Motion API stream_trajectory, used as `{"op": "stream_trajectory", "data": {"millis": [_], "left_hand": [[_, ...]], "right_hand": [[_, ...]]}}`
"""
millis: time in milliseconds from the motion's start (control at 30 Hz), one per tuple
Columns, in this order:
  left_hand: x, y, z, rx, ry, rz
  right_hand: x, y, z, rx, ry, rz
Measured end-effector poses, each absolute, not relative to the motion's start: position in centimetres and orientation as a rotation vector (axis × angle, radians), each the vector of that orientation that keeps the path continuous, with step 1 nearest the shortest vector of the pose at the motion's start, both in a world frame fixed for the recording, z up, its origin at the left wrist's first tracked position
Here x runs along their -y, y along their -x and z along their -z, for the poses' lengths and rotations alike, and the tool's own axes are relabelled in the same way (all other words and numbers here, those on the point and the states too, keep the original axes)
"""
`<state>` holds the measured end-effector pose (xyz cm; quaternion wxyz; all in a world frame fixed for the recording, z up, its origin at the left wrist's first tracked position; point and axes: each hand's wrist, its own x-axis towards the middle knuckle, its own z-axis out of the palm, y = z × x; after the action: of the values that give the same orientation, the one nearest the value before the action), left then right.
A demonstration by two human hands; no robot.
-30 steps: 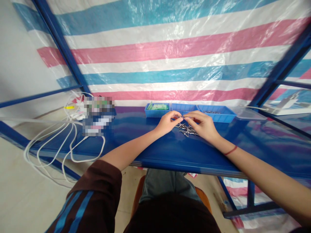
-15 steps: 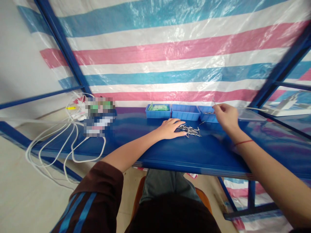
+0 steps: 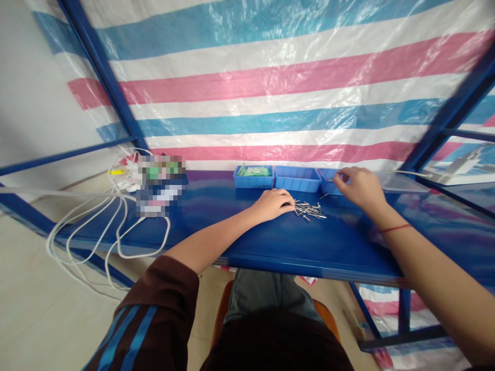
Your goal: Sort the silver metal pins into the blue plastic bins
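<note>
My left hand (image 3: 273,204) rests on the blue bench at the left edge of a loose pile of thin metal pins that look like pop rivets (image 3: 311,210). Its fingers are drawn together against the pile; what lies between them is hidden. Over the right-hand blue bin (image 3: 327,176) hovers my right hand (image 3: 359,186), its thumb and forefinger slightly apart and no pin visible between them. That bin is partly covered by the hand. One loose pin (image 3: 324,196) lies on the bench just in front of it.
A middle blue bin (image 3: 297,179) and a left blue bin (image 3: 253,180) with green-and-white packets (image 3: 255,171) stand along the back. A clear plastic lid (image 3: 404,183) lies at right. White cables (image 3: 124,226) loop over the bench (image 3: 278,247) at left, beside a blurred-out patch.
The fingers of my left hand, spread over the pile before, have drawn together at its left edge. The thin pin that showed above my right fingertips is no longer visible.
</note>
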<state>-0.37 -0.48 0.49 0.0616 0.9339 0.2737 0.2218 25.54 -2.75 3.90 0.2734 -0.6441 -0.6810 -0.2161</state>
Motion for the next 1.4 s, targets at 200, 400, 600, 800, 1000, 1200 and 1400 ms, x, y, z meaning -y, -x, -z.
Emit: {"op": "stream_trajectory", "data": {"millis": [200, 400, 600, 800, 1000, 1200, 1400], "left_hand": [[0.8, 0.5, -0.9, -0.935, -2.856, -0.812], [0.1, 0.2, -0.6, -0.9, -2.56, -1.063], [0.7, -0.2, -1.1, -0.908, -2.323, -1.179], [1.2, -0.3, -1.4, -0.848, -2.24, -1.219], [1.3, -0.3, -1.6, -0.818, -2.248, -1.327], [1.1, -0.4, -1.3, -0.829, -2.285, -1.346], [0.7, -0.3, -0.7, -0.918, -2.404, -1.063]], "right_hand": [[3.4, -21.0, -2.5, 2.198, 1.204, 0.078], [4.2, -19.2, -1.9, 2.114, 1.108, -0.297], [3.7, -19.5, -1.7, 2.012, 1.152, -0.404], [3.6, -19.3, -1.4, 1.948, 1.069, -0.643], [3.5, -19.2, -1.5, 1.896, 1.059, -0.712], [3.4, -19.1, -1.6, 1.682, 1.023, -0.619], [3.2, -19.7, -2.2, 1.696, 1.053, -0.394]]}}
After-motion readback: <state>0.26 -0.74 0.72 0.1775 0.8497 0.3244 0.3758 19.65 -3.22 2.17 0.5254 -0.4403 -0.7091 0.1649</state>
